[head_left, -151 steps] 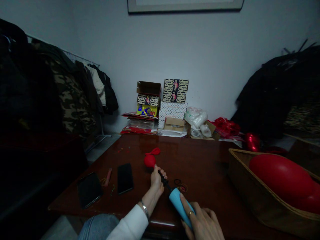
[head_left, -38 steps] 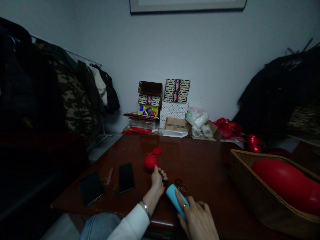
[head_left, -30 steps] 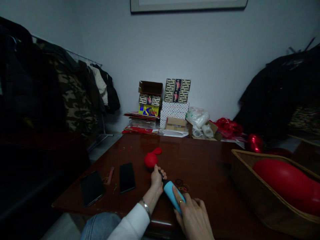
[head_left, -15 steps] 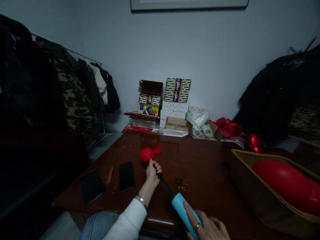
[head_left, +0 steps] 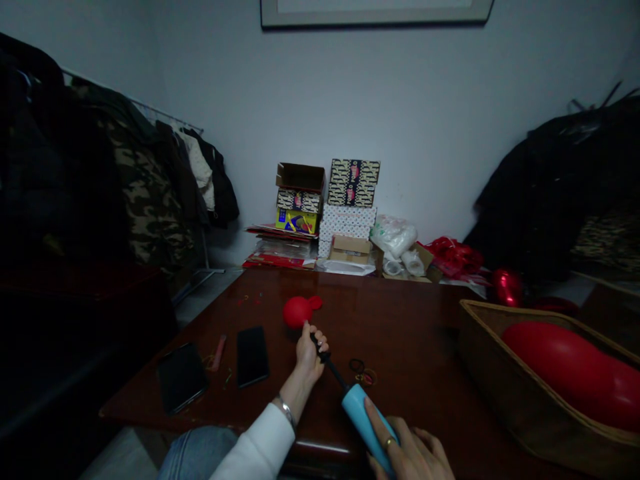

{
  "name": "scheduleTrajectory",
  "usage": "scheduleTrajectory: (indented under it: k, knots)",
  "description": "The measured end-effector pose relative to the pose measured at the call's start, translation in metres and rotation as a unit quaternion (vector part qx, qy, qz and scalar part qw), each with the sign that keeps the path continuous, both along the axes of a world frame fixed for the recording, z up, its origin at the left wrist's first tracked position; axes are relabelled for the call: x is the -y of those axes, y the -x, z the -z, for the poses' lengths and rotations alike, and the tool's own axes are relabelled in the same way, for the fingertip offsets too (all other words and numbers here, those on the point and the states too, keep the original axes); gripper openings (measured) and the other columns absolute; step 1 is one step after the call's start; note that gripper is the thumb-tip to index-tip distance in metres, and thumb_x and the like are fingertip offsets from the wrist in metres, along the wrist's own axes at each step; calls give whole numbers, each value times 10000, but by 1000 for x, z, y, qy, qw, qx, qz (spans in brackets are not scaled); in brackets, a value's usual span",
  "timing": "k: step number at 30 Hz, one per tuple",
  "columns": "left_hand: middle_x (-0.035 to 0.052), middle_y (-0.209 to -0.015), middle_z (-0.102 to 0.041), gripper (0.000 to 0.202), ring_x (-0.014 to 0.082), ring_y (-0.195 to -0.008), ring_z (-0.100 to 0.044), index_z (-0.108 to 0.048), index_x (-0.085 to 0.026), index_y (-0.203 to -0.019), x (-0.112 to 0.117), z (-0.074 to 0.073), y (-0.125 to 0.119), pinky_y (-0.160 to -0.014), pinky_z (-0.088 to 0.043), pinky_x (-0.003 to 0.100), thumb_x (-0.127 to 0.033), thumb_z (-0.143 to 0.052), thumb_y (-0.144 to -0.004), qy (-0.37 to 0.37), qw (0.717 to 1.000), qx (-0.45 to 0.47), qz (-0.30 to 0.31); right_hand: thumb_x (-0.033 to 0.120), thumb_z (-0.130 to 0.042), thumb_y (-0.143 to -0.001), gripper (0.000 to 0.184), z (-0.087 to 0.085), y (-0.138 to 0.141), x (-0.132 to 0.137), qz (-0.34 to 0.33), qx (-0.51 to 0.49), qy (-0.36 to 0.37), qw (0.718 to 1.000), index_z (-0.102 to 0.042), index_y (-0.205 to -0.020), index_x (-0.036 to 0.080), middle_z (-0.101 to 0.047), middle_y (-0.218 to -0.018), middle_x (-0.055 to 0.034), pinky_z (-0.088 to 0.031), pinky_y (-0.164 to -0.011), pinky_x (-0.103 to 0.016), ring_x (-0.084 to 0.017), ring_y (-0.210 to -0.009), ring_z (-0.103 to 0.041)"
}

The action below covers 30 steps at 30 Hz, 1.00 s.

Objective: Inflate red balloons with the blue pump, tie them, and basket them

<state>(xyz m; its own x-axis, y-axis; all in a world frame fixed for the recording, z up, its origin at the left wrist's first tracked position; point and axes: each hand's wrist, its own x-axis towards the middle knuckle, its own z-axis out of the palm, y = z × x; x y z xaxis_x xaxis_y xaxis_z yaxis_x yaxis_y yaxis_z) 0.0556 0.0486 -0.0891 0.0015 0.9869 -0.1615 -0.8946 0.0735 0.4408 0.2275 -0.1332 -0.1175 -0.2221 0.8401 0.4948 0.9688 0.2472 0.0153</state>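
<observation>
A red balloon, small and round with a second little bulge at its far right end, sits just beyond my left hand. My left hand is closed around the black nozzle end of a hand pump, at the balloon's neck, which the fingers hide. The pump's light-blue barrel slants toward me, joined to the nozzle end by a thin black rod. My right hand wraps around the barrel, one finger stretched along it. Rubber bands lie on the table near the rod.
On the brown table are a phone, a dark tablet-like device and a pinkish stick. At right, a wicker basket holds a large red balloon. Stacked boxes and plastic bags stand behind.
The blue barrel has come slightly nearer my left hand, and less of the black rod shows. My left hand and the small balloon have shifted slightly right and down in view.
</observation>
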Motion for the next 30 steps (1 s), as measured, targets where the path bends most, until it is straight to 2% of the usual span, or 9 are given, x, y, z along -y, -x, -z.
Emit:
scheduleTrajectory:
  k: [4,9,13,17,20,26,30]
  knots:
    - [-82,-524,-319,370,32,-377,-290,-378,-190,-684,7,4,-9,-333,-206,135,-457,-599,-814,10,1000,-15,6,259,-512,-797,714,-12,5,-13,-33,17,16,999,-197,-1431,350,-646,-956,-13,-394,-742,-325,-147,-695,-631]
    - [-88,-503,-311,371,39,-377,-296,-381,-192,-692,12,10,-18,-337,-220,145,-473,-593,-810,13,999,-39,12,234,-507,-810,643,-27,25,-24,-3,3,37,999,-282,-1404,333,-632,-921,-16,-375,-762,-330,-149,-710,-625]
    - [-87,-505,-325,372,39,-377,-310,-384,-191,-696,12,10,-17,-336,-219,147,-476,-596,-807,23,998,-57,-2,205,-526,-789,629,-32,37,-27,29,9,42,999,-342,-1383,295,-629,-912,-31,-361,-788,-363,-169,-720,-623]
    - [-86,-507,-332,349,34,-362,-302,-384,-190,-688,10,5,-14,-331,-206,148,-444,-580,-826,47,997,-65,-11,241,-515,-807,606,-28,35,-25,12,2,28,1000,-337,-1383,304,-632,-898,-25,-358,-781,-363,-168,-703,-627]
    - [-89,-503,-322,354,33,-353,-288,-381,-193,-678,9,1,-12,-326,-194,146,-445,-588,-818,60,996,-61,-17,260,-508,-820,646,-25,28,-23,-18,1,18,1000,-259,-1413,323,-639,-901,-15,-364,-772,-341,-156,-699,-630]
    - [-92,-499,-307,348,31,-353,-290,-375,-191,-662,3,3,-6,-325,-182,139,-411,-593,-820,42,998,-50,-20,252,-513,-796,729,-18,12,-14,-40,5,17,999,-178,-1436,345,-644,-934,-2,-383,-768,-330,-147,-691,-632]
    - [-86,-502,-314,320,36,-361,-299,-373,-191,-657,-4,1,4,-325,-195,140,-365,-564,-846,31,998,-49,-33,233,-532,-742,777,-3,1,0,-15,-10,0,1000,-194,-1428,371,-645,-953,8,-378,-800,-364,-158,-714,-631]
